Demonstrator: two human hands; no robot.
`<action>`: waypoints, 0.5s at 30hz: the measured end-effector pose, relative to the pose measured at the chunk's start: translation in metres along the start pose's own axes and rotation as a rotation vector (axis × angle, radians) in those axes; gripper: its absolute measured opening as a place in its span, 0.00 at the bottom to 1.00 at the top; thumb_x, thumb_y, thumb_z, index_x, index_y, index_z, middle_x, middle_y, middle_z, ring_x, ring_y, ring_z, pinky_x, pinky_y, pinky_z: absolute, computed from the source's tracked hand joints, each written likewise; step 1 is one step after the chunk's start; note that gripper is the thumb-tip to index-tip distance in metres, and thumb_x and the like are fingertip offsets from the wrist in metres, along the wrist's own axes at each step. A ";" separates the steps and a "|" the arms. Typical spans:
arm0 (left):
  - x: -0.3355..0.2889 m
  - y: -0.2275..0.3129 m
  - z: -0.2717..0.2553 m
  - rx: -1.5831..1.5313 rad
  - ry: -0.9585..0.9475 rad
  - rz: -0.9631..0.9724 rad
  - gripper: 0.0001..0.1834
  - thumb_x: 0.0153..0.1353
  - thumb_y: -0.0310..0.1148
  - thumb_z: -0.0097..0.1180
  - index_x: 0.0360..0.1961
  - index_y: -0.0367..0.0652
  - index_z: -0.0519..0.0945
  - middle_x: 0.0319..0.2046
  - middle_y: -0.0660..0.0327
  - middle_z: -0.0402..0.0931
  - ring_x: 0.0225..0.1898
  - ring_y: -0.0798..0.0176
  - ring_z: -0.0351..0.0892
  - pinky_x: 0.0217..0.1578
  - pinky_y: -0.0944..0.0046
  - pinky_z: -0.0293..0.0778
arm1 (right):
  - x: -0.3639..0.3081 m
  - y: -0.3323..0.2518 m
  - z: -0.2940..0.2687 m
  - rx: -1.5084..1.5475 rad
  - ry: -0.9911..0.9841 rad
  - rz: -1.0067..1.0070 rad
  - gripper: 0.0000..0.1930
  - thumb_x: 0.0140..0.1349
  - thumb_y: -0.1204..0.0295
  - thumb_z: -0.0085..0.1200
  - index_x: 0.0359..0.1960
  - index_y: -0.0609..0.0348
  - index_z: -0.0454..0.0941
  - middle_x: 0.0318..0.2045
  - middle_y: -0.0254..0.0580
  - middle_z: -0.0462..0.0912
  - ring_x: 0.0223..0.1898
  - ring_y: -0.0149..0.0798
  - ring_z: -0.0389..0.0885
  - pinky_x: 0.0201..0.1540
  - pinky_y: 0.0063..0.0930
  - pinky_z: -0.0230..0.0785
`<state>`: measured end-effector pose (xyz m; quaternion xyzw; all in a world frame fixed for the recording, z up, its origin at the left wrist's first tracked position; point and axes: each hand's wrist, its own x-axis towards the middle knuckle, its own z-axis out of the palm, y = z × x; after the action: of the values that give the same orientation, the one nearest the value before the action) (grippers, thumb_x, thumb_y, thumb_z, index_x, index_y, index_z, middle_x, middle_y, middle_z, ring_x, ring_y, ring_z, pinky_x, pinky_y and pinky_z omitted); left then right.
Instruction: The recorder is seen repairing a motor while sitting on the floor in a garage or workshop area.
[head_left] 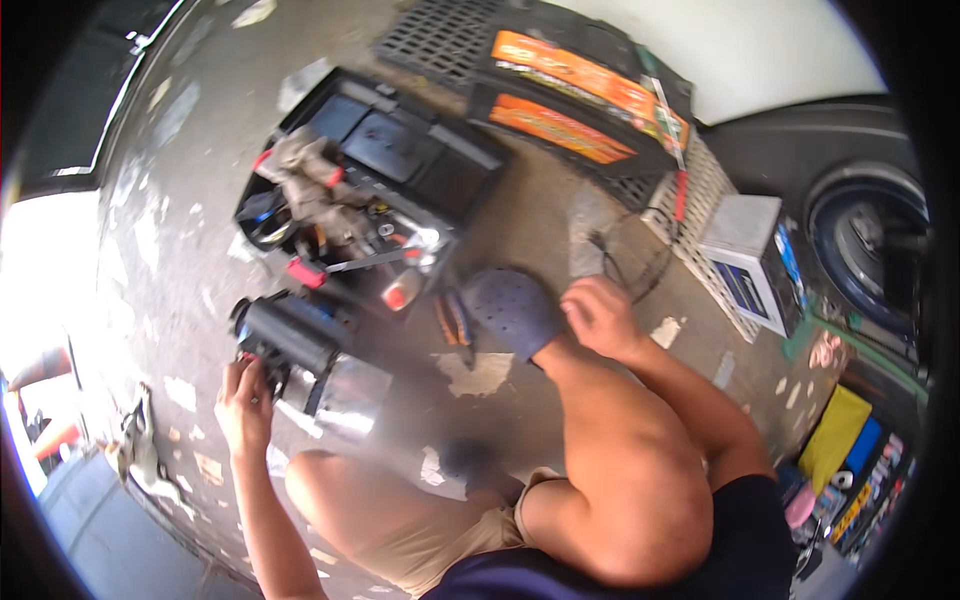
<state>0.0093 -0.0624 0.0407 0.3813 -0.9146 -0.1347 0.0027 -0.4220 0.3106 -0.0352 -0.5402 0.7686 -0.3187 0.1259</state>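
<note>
My left hand (245, 395) is closed on the near side of a machine with a black cylinder (285, 335) and a shiny metal plate (352, 395); its exact kind I cannot make out. The machine is tilted, low over or on the floor. My right hand (600, 315) is beside my shoe (510, 310), its fingers loosely bent with nothing visible in them. A pair of pliers (455, 322) with orange and dark handles lies on the floor by the shoe's left side. Just beyond the machine stands an open black toolbox (470, 175) holding grey work gloves (320, 180) and assorted tools.
A large black box with orange labels (570, 95) rests on dark grating at the back. To the right are a red-handled tool (681, 195), a grey battery (745, 255) and a dark cable (650, 268). A cluttered case (850, 470) is at the lower right.
</note>
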 end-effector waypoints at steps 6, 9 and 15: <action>-0.004 0.007 -0.005 0.087 0.090 0.059 0.15 0.64 0.22 0.66 0.51 0.46 0.87 0.49 0.55 0.85 0.41 0.49 0.91 0.41 0.54 0.84 | 0.098 -0.054 0.129 -0.158 -0.599 -1.033 0.10 0.60 0.67 0.59 0.43 0.50 0.85 0.53 0.31 0.84 0.61 0.40 0.80 0.68 0.44 0.67; -0.011 0.024 -0.001 -0.179 0.227 -0.243 0.14 0.61 0.25 0.71 0.49 0.45 0.87 0.49 0.56 0.85 0.43 0.51 0.90 0.45 0.53 0.84 | 0.086 -0.050 0.173 -0.379 -0.787 -0.910 0.10 0.63 0.67 0.58 0.44 0.49 0.86 0.53 0.32 0.83 0.63 0.42 0.79 0.69 0.51 0.67; -0.022 0.026 0.029 -0.297 0.537 -0.393 0.14 0.53 0.25 0.76 0.43 0.43 0.90 0.49 0.54 0.76 0.50 0.52 0.77 0.50 0.55 0.77 | 0.103 -0.052 0.173 -0.457 -0.988 -1.003 0.12 0.66 0.63 0.57 0.49 0.47 0.85 0.57 0.37 0.81 0.67 0.44 0.76 0.65 0.52 0.71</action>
<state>0.0039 -0.0222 0.0217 0.5671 -0.7608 -0.1590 0.2724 -0.3294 0.1443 -0.1190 -0.9197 0.3305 0.1105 0.1808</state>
